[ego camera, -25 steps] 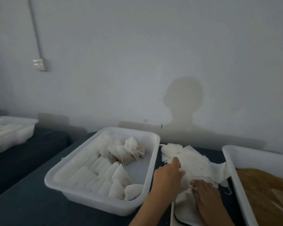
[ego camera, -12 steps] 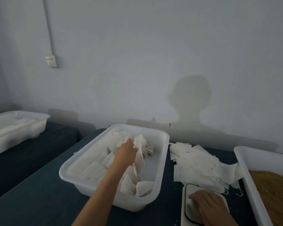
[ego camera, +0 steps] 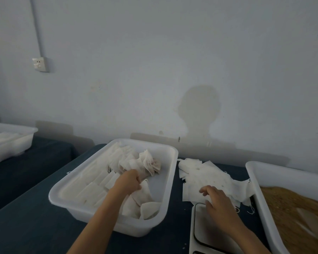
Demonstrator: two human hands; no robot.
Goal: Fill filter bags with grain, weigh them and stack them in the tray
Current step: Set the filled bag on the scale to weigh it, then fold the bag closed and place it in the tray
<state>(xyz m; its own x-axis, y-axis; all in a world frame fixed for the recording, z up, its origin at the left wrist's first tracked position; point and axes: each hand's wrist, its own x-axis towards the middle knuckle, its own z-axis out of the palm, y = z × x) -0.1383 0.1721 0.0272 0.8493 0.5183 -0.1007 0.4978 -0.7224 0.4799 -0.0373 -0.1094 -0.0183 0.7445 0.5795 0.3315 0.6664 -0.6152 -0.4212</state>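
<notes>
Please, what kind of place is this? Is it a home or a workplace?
Probably a small, plain packing workroom, not a home kitchen. A white tray holds rows of filled filter bags, a pile of empty bags lies beside it, and a tub of loose grain stands on the right, near a scale.

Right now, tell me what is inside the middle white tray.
The middle tray holds filled filter bags in rows, more piled at the back. The left hand grips some among them. Whatever lies beneath the bags and hand is hidden.
</notes>
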